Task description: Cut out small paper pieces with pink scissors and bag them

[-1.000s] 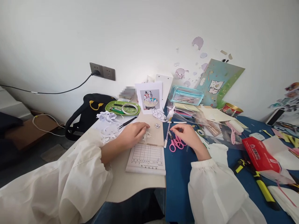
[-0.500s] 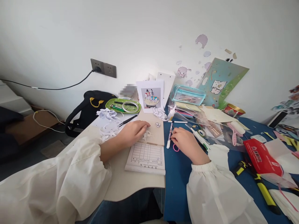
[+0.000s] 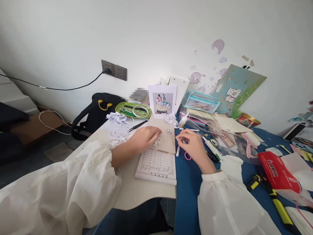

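Observation:
My left hand (image 3: 147, 137) rests palm down at the edge of the cardboard (image 3: 167, 143), its fingers stretched out and nothing visible in them. Thin paper shreds (image 3: 159, 141) lie by its fingertips, and a small cut-out flower drawing (image 3: 169, 131) is just beyond. Beneath the hand spreads a printed form pad (image 3: 156, 168). My right hand (image 3: 192, 143) is over the blue mat, thumb and forefinger pinched together; what they hold, if anything, I cannot make out. Below it are a white-capped pen (image 3: 177, 151) and a pink ring handle (image 3: 187, 156).
A printed cat picture (image 3: 162, 101) stands upright, with a cut-out drawing (image 3: 171, 120) leaning before it. Paper scraps (image 3: 117, 119) and black tweezers (image 3: 138, 125) lie left, near a green tray (image 3: 119, 106). A glue bottle (image 3: 184, 120) and a red packet (image 3: 278, 171) are right.
My right hand has lifted off the pen and its fingers have moved slightly left, toward the cardboard. The left hand stays in place. The whole view has shifted a little.

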`<state>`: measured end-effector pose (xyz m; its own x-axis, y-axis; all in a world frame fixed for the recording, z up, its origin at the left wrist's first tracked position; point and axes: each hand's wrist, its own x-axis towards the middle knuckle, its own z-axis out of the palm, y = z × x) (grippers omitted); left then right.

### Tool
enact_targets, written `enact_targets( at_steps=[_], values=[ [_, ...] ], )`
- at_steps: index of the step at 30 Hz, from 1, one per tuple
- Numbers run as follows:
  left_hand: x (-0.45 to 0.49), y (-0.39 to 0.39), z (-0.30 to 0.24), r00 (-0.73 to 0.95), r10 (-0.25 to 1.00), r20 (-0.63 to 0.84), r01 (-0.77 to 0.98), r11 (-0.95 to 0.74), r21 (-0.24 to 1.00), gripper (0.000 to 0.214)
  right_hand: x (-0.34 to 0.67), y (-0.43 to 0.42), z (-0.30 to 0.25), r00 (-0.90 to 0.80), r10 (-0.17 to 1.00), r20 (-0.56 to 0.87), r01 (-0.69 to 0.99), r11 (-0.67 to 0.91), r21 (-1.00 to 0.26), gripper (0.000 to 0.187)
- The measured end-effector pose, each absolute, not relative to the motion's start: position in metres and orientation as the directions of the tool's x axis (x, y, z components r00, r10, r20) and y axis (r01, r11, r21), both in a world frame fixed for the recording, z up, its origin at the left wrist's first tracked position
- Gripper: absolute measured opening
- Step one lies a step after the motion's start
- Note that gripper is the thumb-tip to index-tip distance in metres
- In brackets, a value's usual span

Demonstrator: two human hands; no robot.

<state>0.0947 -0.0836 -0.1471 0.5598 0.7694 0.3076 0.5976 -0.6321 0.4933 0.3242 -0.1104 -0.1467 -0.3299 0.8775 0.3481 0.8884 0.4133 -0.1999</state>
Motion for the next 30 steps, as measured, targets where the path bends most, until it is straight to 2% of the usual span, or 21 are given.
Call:
enact_targets(
  at_steps=[4,9,19,22,26,30],
  values=[
    [0.095,-0.083,-0.149,0.555,0.769,0.317,0.589,-0.633,0.503,0.026,0.310,-0.092,-0.157,-0.338,0.867,0.366,0.813,0.465,-0.351,0.013],
    [0.095,-0.082,-0.149,0.555,0.765,0.328,0.575,-0.637,0.513,0.027,0.311,-0.094,-0.155,-0.273,0.888,0.369,0.779,0.429,-0.456,0.015],
    [0.094,-0.082,-0.151,0.555,0.764,0.328,0.579,-0.639,0.507,0.027,0.301,-0.109,-0.152,-0.279,0.899,0.336,0.683,0.432,-0.588,0.017],
    [0.092,-0.083,-0.149,0.574,0.753,0.323,0.581,-0.652,0.488,0.034,0.313,-0.110,-0.148,-0.185,0.916,0.356,0.673,0.382,-0.633,0.019],
    [0.092,-0.085,-0.146,0.659,0.685,0.310,0.532,-0.716,0.451,0.039,0.338,-0.109,-0.142,-0.034,0.940,0.338,0.713,0.260,-0.651,0.019],
    [0.095,-0.088,-0.144,0.759,0.587,0.283,0.447,-0.785,0.429,0.038,0.352,-0.115,-0.139,-0.037,0.958,0.285,0.739,0.219,-0.637,0.019]
  ],
)
